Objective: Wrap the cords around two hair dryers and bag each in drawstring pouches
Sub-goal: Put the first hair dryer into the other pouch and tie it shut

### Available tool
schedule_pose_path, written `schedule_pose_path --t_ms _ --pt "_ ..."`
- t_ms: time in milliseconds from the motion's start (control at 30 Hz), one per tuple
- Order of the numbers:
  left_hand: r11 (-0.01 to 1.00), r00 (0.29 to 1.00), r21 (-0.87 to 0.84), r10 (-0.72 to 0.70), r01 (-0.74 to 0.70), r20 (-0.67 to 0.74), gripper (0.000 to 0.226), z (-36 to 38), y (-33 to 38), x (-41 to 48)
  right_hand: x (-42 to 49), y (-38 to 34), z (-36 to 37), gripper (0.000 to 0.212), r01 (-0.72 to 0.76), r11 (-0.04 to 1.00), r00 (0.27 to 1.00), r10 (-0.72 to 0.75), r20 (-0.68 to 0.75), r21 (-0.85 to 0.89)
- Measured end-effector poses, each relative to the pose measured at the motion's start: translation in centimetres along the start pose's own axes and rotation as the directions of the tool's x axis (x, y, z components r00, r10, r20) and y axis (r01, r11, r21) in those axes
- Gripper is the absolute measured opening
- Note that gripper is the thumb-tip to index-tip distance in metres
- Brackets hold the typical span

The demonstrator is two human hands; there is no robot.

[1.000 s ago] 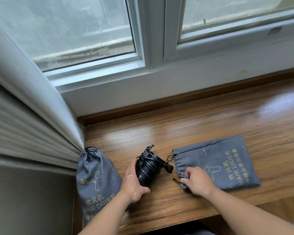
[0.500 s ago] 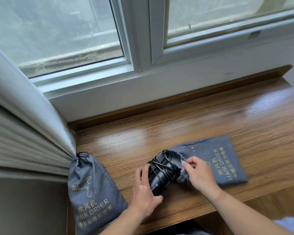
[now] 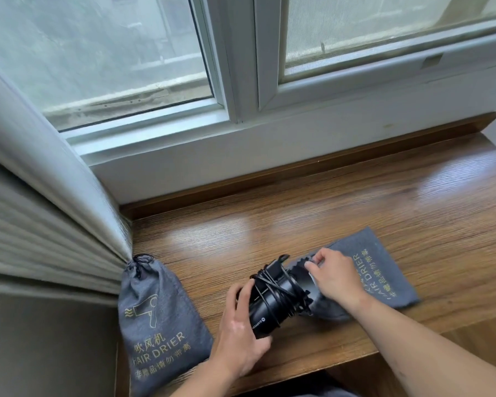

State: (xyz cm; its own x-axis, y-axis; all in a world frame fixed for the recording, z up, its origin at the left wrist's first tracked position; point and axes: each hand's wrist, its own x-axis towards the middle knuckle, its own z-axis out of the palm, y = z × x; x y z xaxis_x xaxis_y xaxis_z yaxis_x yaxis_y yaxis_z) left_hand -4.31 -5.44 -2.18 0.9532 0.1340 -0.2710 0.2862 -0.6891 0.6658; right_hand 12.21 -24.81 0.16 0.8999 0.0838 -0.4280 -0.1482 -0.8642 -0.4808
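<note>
Now, at lower centre of the frame, we see the black cylindrical hair dryer (image 3: 272,299) lying on its side, its black cord (image 3: 269,285) wound in crossing loops round the barrel. Its front end is just inside the mouth of the flat grey fabric drawstring pouch (image 3: 384,270) to its right. Our left hand (image 3: 241,330) is wrapped round the dryer's rear end; our right hand (image 3: 335,279) pinches the upper lip of the pouch mouth and lifts it.

We judge the bagging of this dryer barely begun. The cord loops look loose and uneven, and a stray strand could catch on the gathered rim and pull the winding undone as the dryer goes in. Only one lip is held, so the lower one may fold under the barrel and block the way. The pouch lies on a glossy brown wooden ledge (image 3: 327,219), and a hard push could slide it rightward instead of filling it. The ledge's front edge is near our wrists; a slip there could drop the dryer.

At lower left a second grey drawstring pouch (image 3: 158,316), full and cinched, lies beside the pale pleated curtain (image 3: 40,210), below the white window frame (image 3: 241,81).
</note>
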Motion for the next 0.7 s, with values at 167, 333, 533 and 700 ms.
schedule_pose_path --t_ms 167,333,533,700 --pt "0.999 0.999 0.038 0.039 -0.038 -0.032 0.113 -0.2 -0.5 -0.7 0.4 0.0 0.0 0.038 -0.033 0.999 0.999 0.034 0.028 -0.01" --pt "0.984 0.993 0.159 0.07 -0.084 0.091 0.12 -0.4 -0.5 -0.7 0.7 -0.5 -0.1 0.038 0.036 0.997 0.995 -0.043 0.093 0.069" --pt "0.984 0.983 0.169 0.028 -0.058 0.179 0.115 -0.5 -0.5 0.0 -0.1 -0.4 -1.0 0.028 0.195 0.979 0.974 -0.199 0.107 0.052" --pt "0.95 0.963 0.279 0.067 -0.141 0.26 0.115 -0.4 0.2 0.7 -1.5 -1.2 0.2 0.023 0.36 0.923 0.93 -0.344 0.127 -0.137"
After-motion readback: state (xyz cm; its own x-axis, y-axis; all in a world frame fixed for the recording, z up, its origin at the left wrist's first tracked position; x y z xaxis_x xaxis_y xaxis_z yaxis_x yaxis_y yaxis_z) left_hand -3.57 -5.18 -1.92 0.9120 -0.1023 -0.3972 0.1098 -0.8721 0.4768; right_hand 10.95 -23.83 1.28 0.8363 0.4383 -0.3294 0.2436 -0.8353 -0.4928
